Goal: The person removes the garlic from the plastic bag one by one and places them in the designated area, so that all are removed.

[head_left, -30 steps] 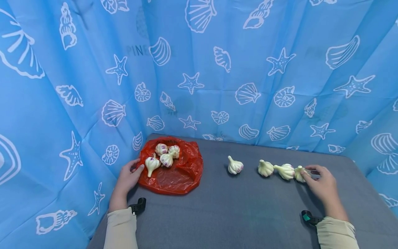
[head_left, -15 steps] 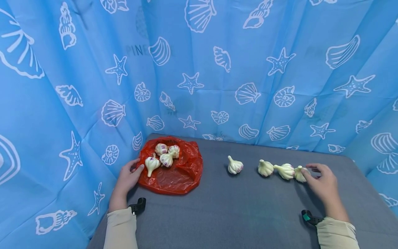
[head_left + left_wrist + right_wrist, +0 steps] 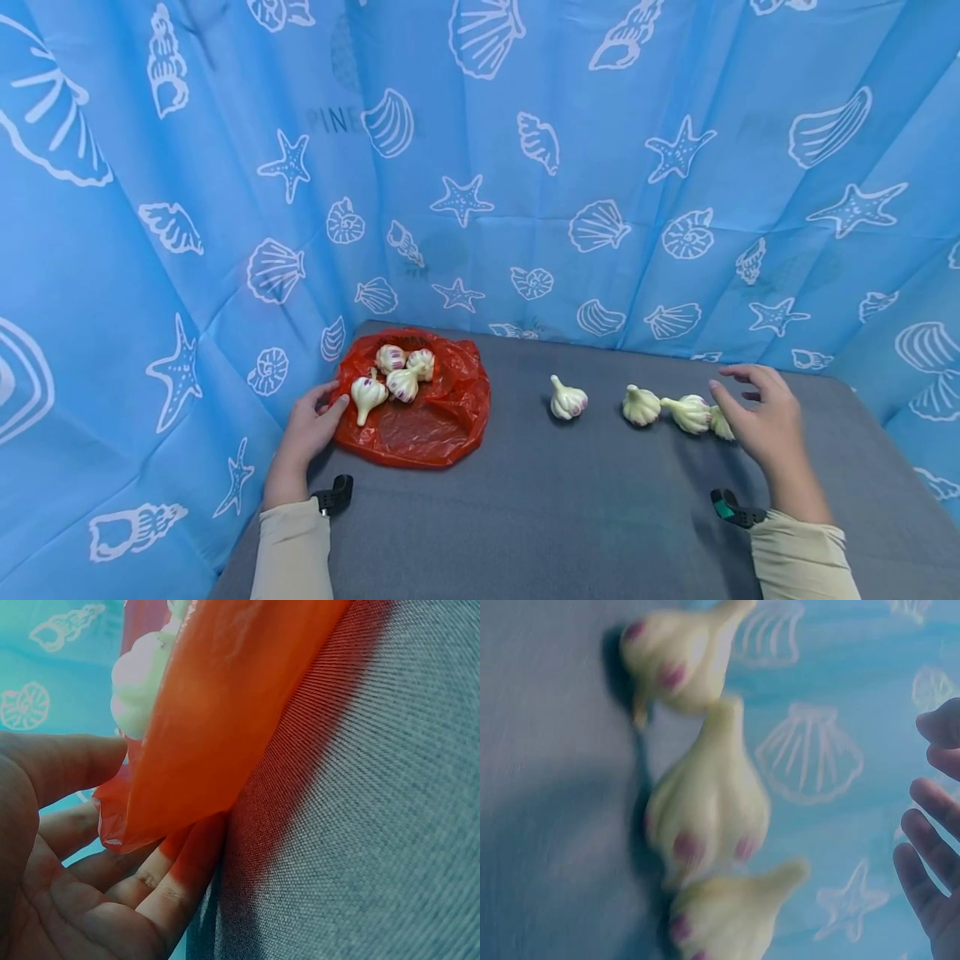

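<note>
Hovering empty with thumb and fingers apart, the right hand (image 3: 767, 421) is the nearer one to the right-end garlic bulb (image 3: 721, 424), which lies on the tabletop (image 3: 525, 517) to its left, partly hidden. Beside that, the middle bulb (image 3: 690, 415) lies lengthwise, neck pointing left at the left-end bulb (image 3: 641, 407). The left hand (image 3: 309, 423) pinches the red bag's (image 3: 420, 437) edge.

Red bag (image 3: 420, 433), cream garlic (image 3: 567, 402), shell-patterned blue curtain (image 3: 487, 250)

Left hand (image 3: 97, 907) holds red bag (image 3: 210, 712); garlic (image 3: 135, 682) beyond edge.
</note>
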A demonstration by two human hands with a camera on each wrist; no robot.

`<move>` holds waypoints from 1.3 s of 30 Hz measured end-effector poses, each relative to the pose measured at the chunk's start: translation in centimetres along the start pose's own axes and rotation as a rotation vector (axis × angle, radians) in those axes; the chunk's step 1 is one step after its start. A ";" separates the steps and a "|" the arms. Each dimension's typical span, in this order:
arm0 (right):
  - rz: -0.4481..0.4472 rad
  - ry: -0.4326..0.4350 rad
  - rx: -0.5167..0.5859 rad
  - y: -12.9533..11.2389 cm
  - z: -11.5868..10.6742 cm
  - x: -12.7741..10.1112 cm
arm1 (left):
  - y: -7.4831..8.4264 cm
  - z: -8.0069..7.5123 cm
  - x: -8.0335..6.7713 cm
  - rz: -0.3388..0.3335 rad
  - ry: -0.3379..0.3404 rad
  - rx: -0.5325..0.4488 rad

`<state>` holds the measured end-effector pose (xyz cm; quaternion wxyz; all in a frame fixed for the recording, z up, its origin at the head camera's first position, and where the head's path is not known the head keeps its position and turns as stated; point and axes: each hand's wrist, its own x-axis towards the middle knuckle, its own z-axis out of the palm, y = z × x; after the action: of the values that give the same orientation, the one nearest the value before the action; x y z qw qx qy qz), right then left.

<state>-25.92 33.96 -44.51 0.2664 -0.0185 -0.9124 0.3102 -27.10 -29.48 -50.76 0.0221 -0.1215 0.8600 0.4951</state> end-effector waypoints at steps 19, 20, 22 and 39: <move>-0.320 -0.027 0.281 -9.0 6.3 1.0 | 0.0 0.1 0.1 0.001 -0.005 0.009; -0.331 -0.039 0.290 -9.6 6.8 1.0 | -0.1 0.1 0.2 0.004 -0.004 0.009; -0.347 -0.066 0.308 -10.6 7.9 1.2 | -0.2 0.1 0.2 0.005 -0.003 0.009; -0.425 -0.370 0.509 -18.7 15.6 -0.4 | -0.1 0.0 0.2 0.000 -0.010 0.008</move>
<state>-30.86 10.13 -44.30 0.1518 0.2943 -0.8223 0.4629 -27.22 -29.59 -50.87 0.0270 -0.1190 0.8619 0.4922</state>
